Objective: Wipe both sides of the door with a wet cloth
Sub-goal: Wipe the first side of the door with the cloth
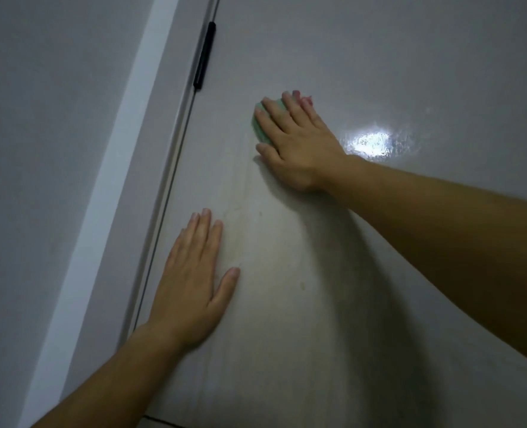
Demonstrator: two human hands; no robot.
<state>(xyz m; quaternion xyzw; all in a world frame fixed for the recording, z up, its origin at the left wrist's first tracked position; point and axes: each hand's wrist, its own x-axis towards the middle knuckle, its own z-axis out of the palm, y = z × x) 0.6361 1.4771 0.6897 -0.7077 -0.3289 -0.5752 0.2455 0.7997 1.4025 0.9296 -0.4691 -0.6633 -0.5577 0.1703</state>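
Grey laminate fills most of the view: one door (348, 57), rigid and smooth, with a wet sheen (370, 143) just right of the wrist, so it is probably slippery under a palm. One pale door frame (107, 186) runs along its left edge, with one wall (39, 118) beyond. Two hands lie on the door. The left hand (191, 282), lower and near the frame, rests flat, fingers straight and close together, as if bracing. The right hand (296, 146), higher up, presses one green cloth (259, 128) against the panel, fingers straight and spread over it (a pink bit shows past the fingertips; I cannot tell whether it is the same cloth). The cloth looks soft, limp and light, better worked flat under the palm than pinched. One black hinge (205, 55) sits on the door's edge above.
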